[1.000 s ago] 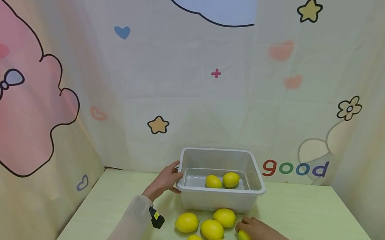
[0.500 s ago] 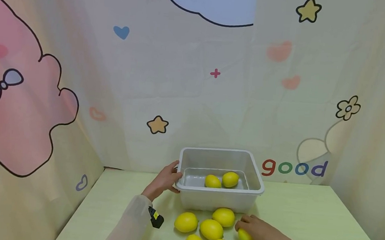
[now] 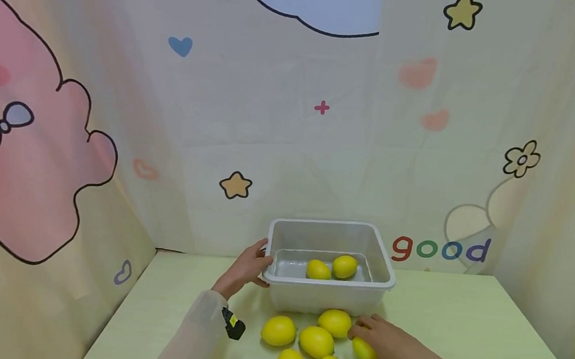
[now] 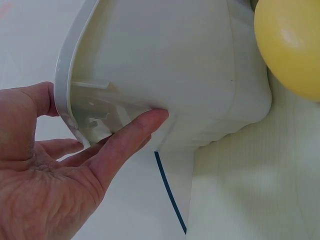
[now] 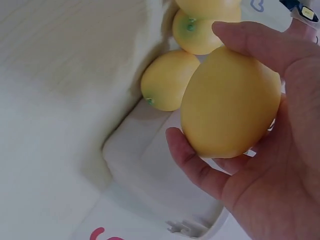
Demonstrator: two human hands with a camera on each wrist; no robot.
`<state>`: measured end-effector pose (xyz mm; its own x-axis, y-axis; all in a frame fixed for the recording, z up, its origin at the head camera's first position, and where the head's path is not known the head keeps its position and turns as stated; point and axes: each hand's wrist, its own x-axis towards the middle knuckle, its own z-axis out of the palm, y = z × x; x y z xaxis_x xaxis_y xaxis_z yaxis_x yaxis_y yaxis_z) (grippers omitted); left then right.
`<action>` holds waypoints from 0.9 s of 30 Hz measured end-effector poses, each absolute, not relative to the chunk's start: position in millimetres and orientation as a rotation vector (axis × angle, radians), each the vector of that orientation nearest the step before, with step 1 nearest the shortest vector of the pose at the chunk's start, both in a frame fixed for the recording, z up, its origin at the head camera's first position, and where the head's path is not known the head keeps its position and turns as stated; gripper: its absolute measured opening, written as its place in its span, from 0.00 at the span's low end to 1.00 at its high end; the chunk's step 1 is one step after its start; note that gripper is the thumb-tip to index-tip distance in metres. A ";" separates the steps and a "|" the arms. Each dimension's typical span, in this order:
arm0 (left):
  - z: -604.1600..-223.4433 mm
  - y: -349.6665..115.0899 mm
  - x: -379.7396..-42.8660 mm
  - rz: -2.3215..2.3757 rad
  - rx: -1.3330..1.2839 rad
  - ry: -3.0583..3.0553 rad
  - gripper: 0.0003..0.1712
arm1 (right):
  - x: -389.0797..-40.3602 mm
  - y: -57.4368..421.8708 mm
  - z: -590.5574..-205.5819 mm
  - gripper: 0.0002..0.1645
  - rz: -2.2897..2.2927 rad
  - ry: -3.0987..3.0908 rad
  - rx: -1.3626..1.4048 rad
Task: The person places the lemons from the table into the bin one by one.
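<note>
A white plastic bin [image 3: 328,299] stands near the back of the table, with two lemons [image 3: 344,266] inside it. At the bin's left end my left hand [image 3: 248,265] grips the rim; in the left wrist view its thumb lies at the rim [image 4: 64,75] and its fingers reach beneath against the outer wall. My right hand [image 3: 396,349] holds a lemon [image 5: 230,102] between thumb and curled fingers, close to the bin's front right corner. Several other lemons [image 3: 316,342] lie on the table in front of the bin, left of the right hand.
The pale green table [image 3: 465,329] extends to both sides of the bin. Right behind the bin hangs a printed cloth backdrop [image 3: 340,167]. A small black device [image 3: 233,324] is strapped at the left wrist.
My right hand has shifted slightly forward and up with its lemon. The left hand keeps its grip on the bin, and the loose lemons stay where they were.
</note>
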<state>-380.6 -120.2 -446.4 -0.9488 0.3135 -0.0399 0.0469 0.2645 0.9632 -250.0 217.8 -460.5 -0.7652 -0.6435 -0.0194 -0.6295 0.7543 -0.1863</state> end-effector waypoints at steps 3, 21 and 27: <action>-444.5 -118.7 -380.5 1.748 0.341 2.315 0.35 | -247.0 216.9 -454.2 0.27 -0.262 2.874 -1.039; -444.7 -119.8 -379.2 1.738 0.329 2.313 0.36 | -242.2 215.1 -416.9 0.28 -0.274 3.023 -1.160; -445.5 -119.4 -379.9 1.747 0.332 2.310 0.37 | -243.6 215.9 -408.1 0.27 -0.287 3.069 -1.183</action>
<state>-379.9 -119.4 -445.5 -0.9487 0.3132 -0.0433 0.0436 0.2654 0.9632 -243.6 215.9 -408.1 -0.7320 -0.6481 0.2099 -0.6758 0.7298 -0.1035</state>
